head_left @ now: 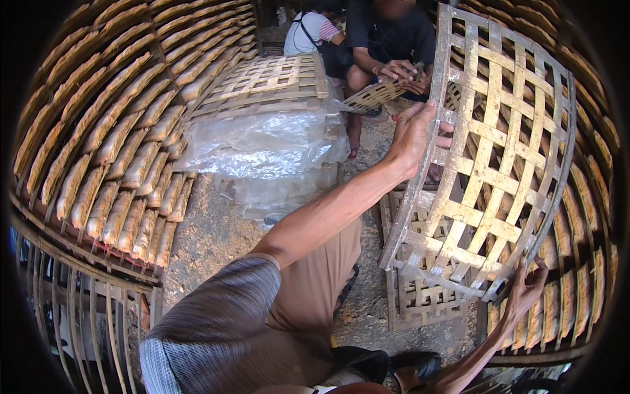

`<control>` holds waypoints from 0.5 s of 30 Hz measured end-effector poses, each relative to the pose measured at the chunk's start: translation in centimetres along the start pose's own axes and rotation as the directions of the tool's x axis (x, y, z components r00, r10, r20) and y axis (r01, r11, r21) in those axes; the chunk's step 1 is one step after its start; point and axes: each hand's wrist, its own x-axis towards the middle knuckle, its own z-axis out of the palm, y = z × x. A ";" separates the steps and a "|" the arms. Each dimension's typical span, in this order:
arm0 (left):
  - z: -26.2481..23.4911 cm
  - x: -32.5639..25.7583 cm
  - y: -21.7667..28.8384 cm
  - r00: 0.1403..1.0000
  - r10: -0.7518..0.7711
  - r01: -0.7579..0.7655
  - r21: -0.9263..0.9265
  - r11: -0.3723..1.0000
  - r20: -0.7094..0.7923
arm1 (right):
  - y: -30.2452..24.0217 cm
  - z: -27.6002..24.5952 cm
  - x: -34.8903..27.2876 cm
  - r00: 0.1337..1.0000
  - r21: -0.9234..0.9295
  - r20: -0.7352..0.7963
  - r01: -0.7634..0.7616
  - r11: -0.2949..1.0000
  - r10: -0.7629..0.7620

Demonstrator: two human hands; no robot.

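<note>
A woven bamboo tray (pixel 489 164) with an open lattice and a dark rim is held up, tilted, on the right. My left hand (pixel 415 141) grips its left rim, the thumb on the near side and fingertips showing through the lattice. At the tray's lower right corner, my right hand (pixel 527 289) is closed on the rim, some of its fingers hidden. Below the raised tray, another lattice tray (pixel 420 305) lies on the floor, partly covered from view.
Racks of long wrapped pieces (pixel 125 157) rise on the left, with similar racks (pixel 584 282) on the right. Ahead stands a stack of lattice trays (pixel 282 75) with clear plastic sheeting (pixel 262 141). A person (pixel 390 46) handles another tray (pixel 374 96); a second person (pixel 312 33) sits behind.
</note>
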 end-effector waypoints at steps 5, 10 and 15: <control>-1.0 0.2 0.6 0.998 -0.028 0.022 -0.108 0.994 -0.057 | -0.7 -0.6 -0.2 0.967 0.128 0.148 -0.228 0.965 0.209; -0.2 -1.1 1.2 0.997 0.074 -0.074 0.006 0.997 -0.027 | -2.7 -2.1 1.0 0.978 0.120 0.043 -0.209 0.970 0.205; -0.8 -0.4 -0.4 0.960 0.016 -0.074 0.195 0.978 0.281 | -0.8 -9.0 4.4 0.973 0.163 -0.188 -0.102 0.981 0.133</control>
